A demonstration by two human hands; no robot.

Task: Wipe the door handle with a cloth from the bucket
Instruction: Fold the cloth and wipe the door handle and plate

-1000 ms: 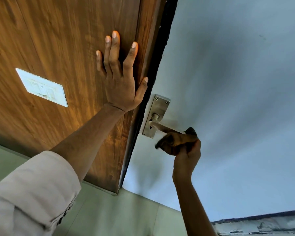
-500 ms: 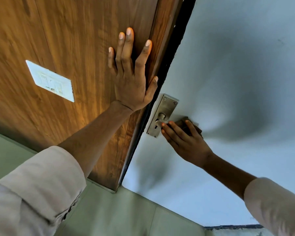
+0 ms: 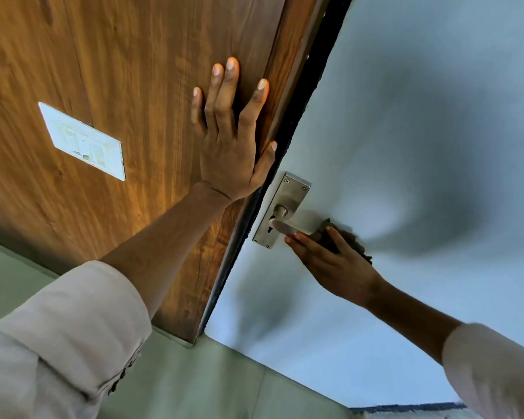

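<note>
The left hand [image 3: 227, 152] is flat on the brown wood-grain panel [image 3: 118, 71], fingers spread wide and holding nothing, its thumb lying along the dark edge strip [image 3: 288, 152] beside the pale blue-grey door [image 3: 421, 116]. Just right of that thumb sits the metal backplate [image 3: 288, 195], screws at its corners and a keyhole low down, with the lever door handle [image 3: 288, 228] sticking out to the right. The right hand [image 3: 336, 264] comes in from the lower right, its grip curled around the far end of the lever, pressing a dark brown cloth [image 3: 350, 238] against it; the cloth's frayed edge pokes out above the knuckles. Only the lever's near end, by the spindle, is bare. On the wood panel, well left of the hand, a white switch plate [image 3: 84, 142] carries small marks too blurred to read. Both forearms wear rolled pale sleeves [image 3: 70, 322]. No bucket in view.
</note>
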